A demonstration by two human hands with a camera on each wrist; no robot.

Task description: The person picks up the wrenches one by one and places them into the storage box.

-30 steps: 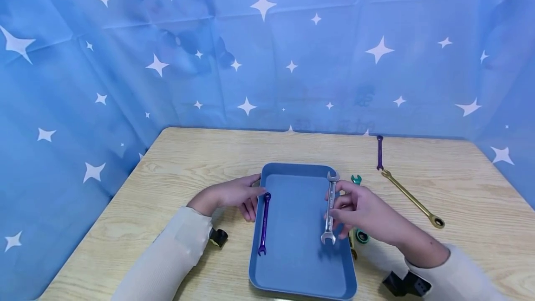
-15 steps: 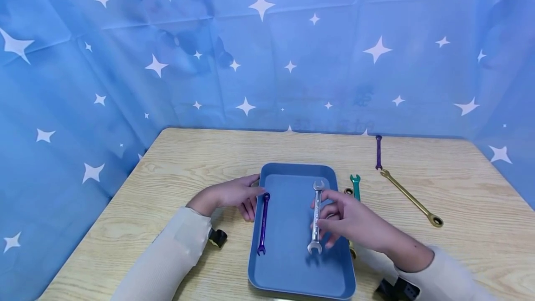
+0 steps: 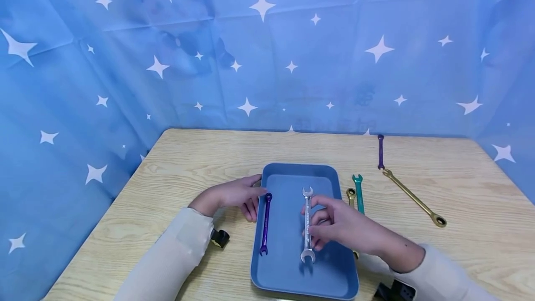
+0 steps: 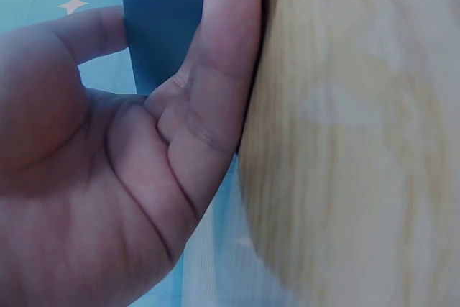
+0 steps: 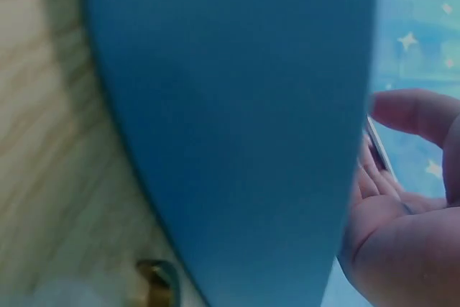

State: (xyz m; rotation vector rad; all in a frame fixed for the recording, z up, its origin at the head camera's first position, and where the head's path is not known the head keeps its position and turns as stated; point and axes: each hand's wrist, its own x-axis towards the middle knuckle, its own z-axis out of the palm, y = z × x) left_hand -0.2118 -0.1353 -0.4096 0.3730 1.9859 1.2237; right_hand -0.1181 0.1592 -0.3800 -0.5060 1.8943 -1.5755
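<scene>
My right hand (image 3: 340, 224) pinches a silver double open-end wrench (image 3: 307, 226) between thumb and fingers, above the tray floor with its shadow beneath. The blue rectangular tray (image 3: 288, 275) stands on the table. Along its left wall lies a purple combination wrench (image 3: 265, 224). My left hand (image 3: 236, 197) grips the tray's left side, thumb over the rim and fingers outside. In the left wrist view, that hand (image 4: 144, 141) lies against the dark tray wall (image 4: 162, 19). The right wrist view has the tray wall (image 5: 237, 106) hiding most of the wrench near my right hand (image 5: 410, 228).
Right of the tray lie a green wrench (image 3: 358, 192) and a gold wrench (image 3: 351, 194), partly behind my right hand. Farther right are another gold wrench (image 3: 414, 196) and a short purple wrench (image 3: 381, 152). A starry blue curtain (image 3: 267, 59) hangs behind the wooden table (image 3: 200, 161).
My right hand has carried the silver wrench leftward and slightly nearer, from the tray's right rim to over its middle. The left hand and tray have stayed put.
</scene>
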